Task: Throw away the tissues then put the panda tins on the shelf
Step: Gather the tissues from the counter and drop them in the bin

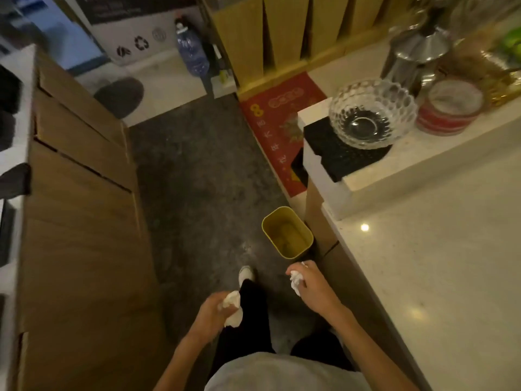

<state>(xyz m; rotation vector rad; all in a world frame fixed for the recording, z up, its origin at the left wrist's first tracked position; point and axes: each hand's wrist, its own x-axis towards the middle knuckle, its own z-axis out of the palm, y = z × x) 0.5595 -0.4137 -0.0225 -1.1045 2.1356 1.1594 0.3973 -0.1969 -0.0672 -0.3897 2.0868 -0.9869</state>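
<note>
A small yellow bin (287, 232) stands open on the dark floor against the base of the white counter. My left hand (212, 310) is shut on a crumpled white tissue (233, 307), low and left of the bin. My right hand (313, 286) grips another crumpled white tissue (295, 280), just below and slightly right of the bin's near rim. Both hands hang above the floor, short of the bin's opening. No panda tins are clearly visible.
A white counter (437, 249) runs along the right with a glass bowl (372, 112) on a black mat, a red-banded round tin (448, 107) and a metal pot (417, 52). Wooden drawers (84, 193) line the left. A red mat (277, 128) lies ahead.
</note>
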